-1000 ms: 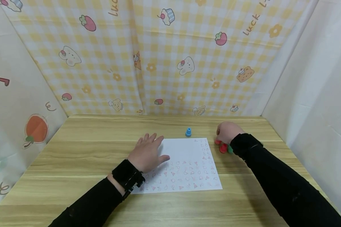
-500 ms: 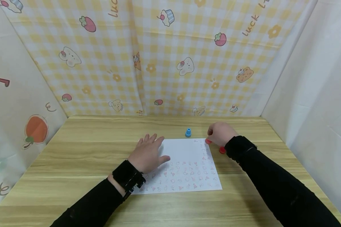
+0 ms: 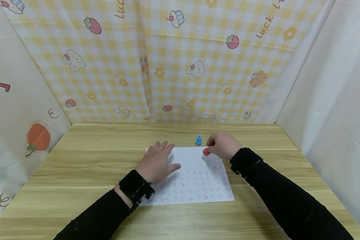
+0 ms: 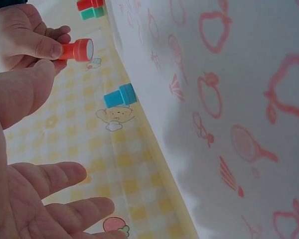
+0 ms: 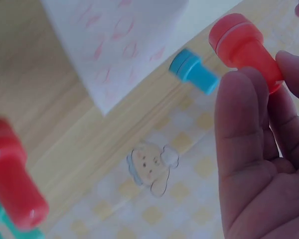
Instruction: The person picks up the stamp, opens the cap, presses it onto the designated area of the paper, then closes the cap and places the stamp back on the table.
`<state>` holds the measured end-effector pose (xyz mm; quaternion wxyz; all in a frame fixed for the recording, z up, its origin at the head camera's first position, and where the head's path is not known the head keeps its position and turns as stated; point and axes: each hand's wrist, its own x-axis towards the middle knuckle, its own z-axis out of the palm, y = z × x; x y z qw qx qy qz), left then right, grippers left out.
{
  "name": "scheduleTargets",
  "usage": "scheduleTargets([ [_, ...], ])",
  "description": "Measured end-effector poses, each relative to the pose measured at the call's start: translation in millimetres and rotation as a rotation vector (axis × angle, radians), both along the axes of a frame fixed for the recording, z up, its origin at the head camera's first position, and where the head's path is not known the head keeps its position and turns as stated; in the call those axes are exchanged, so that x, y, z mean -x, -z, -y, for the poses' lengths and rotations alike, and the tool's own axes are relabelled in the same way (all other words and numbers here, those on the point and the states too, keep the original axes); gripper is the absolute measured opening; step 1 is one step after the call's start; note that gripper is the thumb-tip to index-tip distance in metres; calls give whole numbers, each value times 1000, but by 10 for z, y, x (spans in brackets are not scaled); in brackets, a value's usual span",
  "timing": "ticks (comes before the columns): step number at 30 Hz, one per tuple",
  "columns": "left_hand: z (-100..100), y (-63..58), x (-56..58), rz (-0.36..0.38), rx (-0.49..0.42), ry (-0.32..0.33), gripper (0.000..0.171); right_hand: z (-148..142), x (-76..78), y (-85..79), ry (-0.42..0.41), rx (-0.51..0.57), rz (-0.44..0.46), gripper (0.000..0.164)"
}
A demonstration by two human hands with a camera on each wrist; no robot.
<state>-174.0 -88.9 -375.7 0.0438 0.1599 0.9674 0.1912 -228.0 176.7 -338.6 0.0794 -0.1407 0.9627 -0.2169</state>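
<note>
My right hand [image 3: 224, 145] pinches a red stamp [image 3: 206, 152] between thumb and fingers over the back right part of the white paper [image 3: 192, 159]. In the left wrist view the pale face of this red stamp [image 4: 83, 50] points toward the sheet and stays apart from it. My left hand [image 3: 155, 164], fingers straight and spread, rests at the paper's left side and holds nothing. Red outline prints, among them apples and rackets, cover the sheet's front and right parts. A blue stamp [image 3: 199, 140] stands upright just behind the paper's back edge.
Another red stamp [image 5: 15, 174] and a green stamp [image 5: 12, 219] stand right of the paper in the right wrist view; in the head view my right hand and wrist hide them. A checked cloth [image 3: 174, 66] hangs behind the wooden table [image 3: 93, 160], with white cloth at both sides.
My right hand has taken the red stamp from the group at the right and carried it left over the paper. The left hand and the blue stamp have stayed put.
</note>
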Motion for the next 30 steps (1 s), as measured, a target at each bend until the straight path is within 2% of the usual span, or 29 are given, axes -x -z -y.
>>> scheduleTargets([
  [7, -12, 2, -17, -27, -21, 3, 75, 124, -53, 65, -18, 73, 33, 7],
  [13, -25, 3, -30, -71, -68, 30, 71, 221, -102, 109, -7, 155, 109, 10],
  [23, -51, -35, -71, -114, -153, 85, 63, 375, -228, 168, -53, 383, 179, 9],
  [30, -77, -31, -88, -126, -212, 72, 48, 420, -283, 202, -61, 531, 232, 12],
])
